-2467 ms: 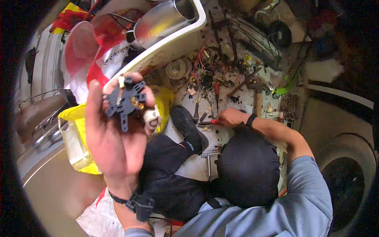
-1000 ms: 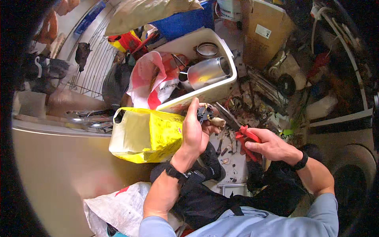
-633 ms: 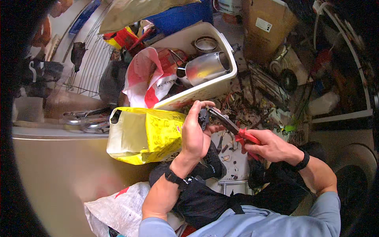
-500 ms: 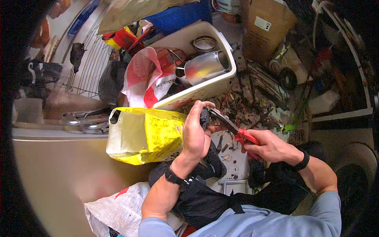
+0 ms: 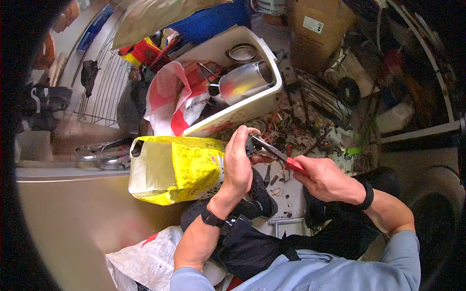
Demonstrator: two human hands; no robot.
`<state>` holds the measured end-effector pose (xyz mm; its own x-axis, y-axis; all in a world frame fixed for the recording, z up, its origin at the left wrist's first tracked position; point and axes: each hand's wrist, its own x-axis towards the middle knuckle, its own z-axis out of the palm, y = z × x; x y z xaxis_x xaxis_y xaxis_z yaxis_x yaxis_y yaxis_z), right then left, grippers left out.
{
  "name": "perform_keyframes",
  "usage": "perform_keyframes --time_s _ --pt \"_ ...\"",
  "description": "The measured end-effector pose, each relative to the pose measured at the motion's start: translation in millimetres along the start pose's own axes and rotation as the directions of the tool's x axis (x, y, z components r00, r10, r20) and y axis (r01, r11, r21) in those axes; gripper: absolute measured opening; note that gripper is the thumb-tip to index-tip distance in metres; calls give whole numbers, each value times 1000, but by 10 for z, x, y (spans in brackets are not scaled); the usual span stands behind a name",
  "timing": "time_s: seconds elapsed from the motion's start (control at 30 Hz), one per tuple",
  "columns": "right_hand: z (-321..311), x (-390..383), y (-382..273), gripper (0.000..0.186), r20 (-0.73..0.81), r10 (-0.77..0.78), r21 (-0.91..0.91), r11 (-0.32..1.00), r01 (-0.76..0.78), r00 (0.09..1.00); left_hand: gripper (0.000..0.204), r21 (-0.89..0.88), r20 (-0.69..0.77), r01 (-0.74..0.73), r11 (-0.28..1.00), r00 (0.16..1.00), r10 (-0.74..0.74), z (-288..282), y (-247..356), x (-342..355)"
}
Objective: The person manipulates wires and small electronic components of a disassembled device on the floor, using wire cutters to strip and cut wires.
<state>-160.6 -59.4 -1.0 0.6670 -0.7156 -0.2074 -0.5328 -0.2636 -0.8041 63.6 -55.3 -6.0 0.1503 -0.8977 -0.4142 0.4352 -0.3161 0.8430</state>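
My right hand (image 5: 326,177) grips a pair of pliers (image 5: 296,166) by its red handles; the dark jaws point up and left. In my left hand (image 5: 240,160) is a small dark part (image 5: 250,145), held between palm and fingers; its kind I cannot make out. The tips of the pliers reach the dark part, though whether they bite on it is too small to tell. Left of my left hand stands a yellow bag (image 5: 196,167) with its mouth open to the left and a pale inside.
A white plastic bin (image 5: 264,104) beyond my hands holds a metal pot (image 5: 246,82) and a red-and-white bag (image 5: 170,97). Scrap litter (image 5: 291,128) covers the floor to its right. A cardboard box (image 5: 320,34) stands behind. A whitish sack (image 5: 141,259) lies at lower left.
The handles of the pliers have come closer together in my right hand, which has shifted slightly left. My left hand stays nearly in place. The whole view has moved a little.
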Motion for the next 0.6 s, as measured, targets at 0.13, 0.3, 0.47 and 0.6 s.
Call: perform_keyframes --time_s 0.13,0.3,0.47,0.6 --pt "11 31 64 26 48 29 15 999 -30 998 44 133 -12 -38 990 999 40 -43 -51 50" --pt "74 -7 139 24 8 -12 11 1000 11 1000 46 322 -14 -83 943 996 93 -32 -69 53" --pt "124 -11 161 22 -9 -3 -38 999 3 1000 47 442 -23 -109 890 991 133 -99 -108 81" --pt "145 9 160 24 -59 -28 -49 998 25 998 48 280 60 -29 960 998 13 -35 -39 56"
